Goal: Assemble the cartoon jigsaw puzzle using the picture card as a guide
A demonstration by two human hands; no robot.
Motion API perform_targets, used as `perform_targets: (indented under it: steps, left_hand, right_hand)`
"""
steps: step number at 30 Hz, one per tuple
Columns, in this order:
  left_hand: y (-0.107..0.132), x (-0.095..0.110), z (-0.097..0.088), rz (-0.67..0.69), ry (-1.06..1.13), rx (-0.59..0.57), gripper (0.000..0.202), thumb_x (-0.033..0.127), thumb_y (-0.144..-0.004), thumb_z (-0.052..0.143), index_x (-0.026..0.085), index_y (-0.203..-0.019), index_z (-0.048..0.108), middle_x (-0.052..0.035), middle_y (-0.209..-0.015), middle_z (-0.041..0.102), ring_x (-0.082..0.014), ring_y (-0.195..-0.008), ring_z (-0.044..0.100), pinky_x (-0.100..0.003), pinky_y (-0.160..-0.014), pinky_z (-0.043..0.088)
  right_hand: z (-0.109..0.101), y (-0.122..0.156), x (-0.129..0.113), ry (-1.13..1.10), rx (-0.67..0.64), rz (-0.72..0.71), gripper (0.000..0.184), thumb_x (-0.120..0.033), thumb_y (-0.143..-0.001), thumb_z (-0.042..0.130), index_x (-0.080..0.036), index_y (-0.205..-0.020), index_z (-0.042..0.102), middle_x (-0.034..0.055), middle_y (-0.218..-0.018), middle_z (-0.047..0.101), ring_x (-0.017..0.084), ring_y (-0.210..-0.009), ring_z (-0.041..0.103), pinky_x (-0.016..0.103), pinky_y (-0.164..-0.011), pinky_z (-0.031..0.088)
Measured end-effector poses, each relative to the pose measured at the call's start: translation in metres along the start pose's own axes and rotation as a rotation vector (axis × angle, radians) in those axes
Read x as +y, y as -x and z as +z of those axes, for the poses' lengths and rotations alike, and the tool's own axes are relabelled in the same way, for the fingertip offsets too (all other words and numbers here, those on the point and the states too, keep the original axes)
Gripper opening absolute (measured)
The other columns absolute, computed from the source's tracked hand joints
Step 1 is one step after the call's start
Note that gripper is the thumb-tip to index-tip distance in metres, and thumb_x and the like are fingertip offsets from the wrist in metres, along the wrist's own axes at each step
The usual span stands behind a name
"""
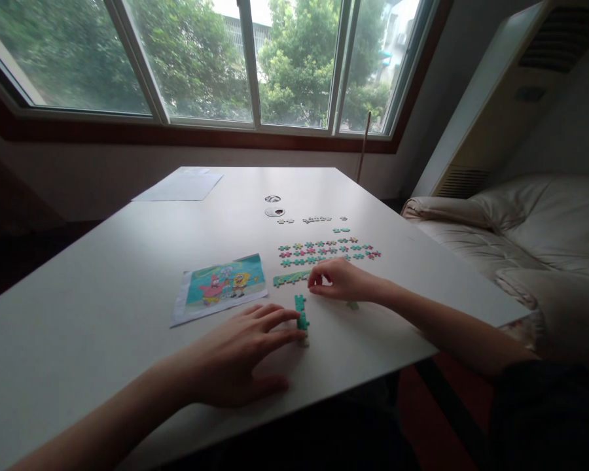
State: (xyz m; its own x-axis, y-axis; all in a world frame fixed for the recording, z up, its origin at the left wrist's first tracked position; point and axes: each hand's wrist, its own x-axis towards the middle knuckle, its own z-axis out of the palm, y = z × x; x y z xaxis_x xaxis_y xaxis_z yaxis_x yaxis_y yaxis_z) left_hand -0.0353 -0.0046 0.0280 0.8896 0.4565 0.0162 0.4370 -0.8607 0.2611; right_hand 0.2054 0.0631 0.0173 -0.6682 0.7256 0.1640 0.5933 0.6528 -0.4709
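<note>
Near printout (226,282) and puzzle pieces (309,251), left fingers (281,316) spread, right fingers (319,271) curl, grip unclear.

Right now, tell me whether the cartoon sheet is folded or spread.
Spread: the cartoon sheet lies open on the table, its printed side facing up.

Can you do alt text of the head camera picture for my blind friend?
A person's left hand touches a green jigsaw strip on a white table; the right hand is beside another green strip. Left of the strips lies a cartoon picture; rows of small pieces lie farther back.
</note>
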Motion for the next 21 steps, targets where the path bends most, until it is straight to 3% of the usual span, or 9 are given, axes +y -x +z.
perform_targets:
  steps: [5, 9, 14, 21]
  left_hand:
    - [0.005, -0.022, -0.002, -0.093, -0.074, 0.114, 0.042, 0.040, -0.085, 0.050, 0.029, -0.125, 0.046, -0.0070, -0.133, 0.044, -0.0276, -0.117, 0.045, -0.044, -0.096, 0.040]
    - [0.007, -0.049, 0.000, -0.208, -0.173, 0.196, 0.036, 0.041, -0.090, 0.041, 0.025, -0.120, 0.051, -0.0089, -0.127, 0.049, -0.0283, -0.112, 0.048, -0.048, -0.091, 0.041]
    - [0.006, -0.065, 0.008, -0.279, -0.212, 0.155, 0.038, 0.044, -0.091, 0.038, 0.026, -0.123, 0.050, -0.0085, -0.127, 0.049, -0.0290, -0.112, 0.048, -0.050, -0.091, 0.040]
    - [0.003, -0.069, 0.014, -0.264, -0.201, 0.169, 0.037, 0.041, -0.091, 0.038, 0.026, -0.122, 0.050, -0.0082, -0.124, 0.052, -0.0269, -0.112, 0.047, -0.044, -0.094, 0.039]
  right_hand:
    - [0.003, -0.001, -0.005, 0.013, -0.068, -0.075, 0.011, -0.023, -0.076, 0.060, -0.015, -0.080, 0.066, 0.0016, -0.072, 0.061, 0.010, -0.066, 0.053, 0.021, -0.063, 0.039]
    - [0.008, -0.003, -0.006, 0.027, -0.090, -0.101, 0.009, -0.020, -0.076, 0.059, -0.015, -0.081, 0.064, 0.0011, -0.071, 0.059, 0.009, -0.064, 0.051, 0.020, -0.062, 0.038]
    - [0.009, -0.006, -0.008, 0.071, -0.162, -0.103, 0.009, -0.018, -0.077, 0.054, -0.015, -0.082, 0.061, 0.0027, -0.074, 0.059, 0.011, -0.066, 0.050, 0.021, -0.060, 0.038]
    - [0.011, -0.011, -0.016, 0.159, -0.181, -0.151, 0.012, -0.019, -0.081, 0.049, -0.014, -0.087, 0.058, 0.0069, -0.085, 0.059, 0.015, -0.076, 0.052, 0.024, -0.068, 0.040]
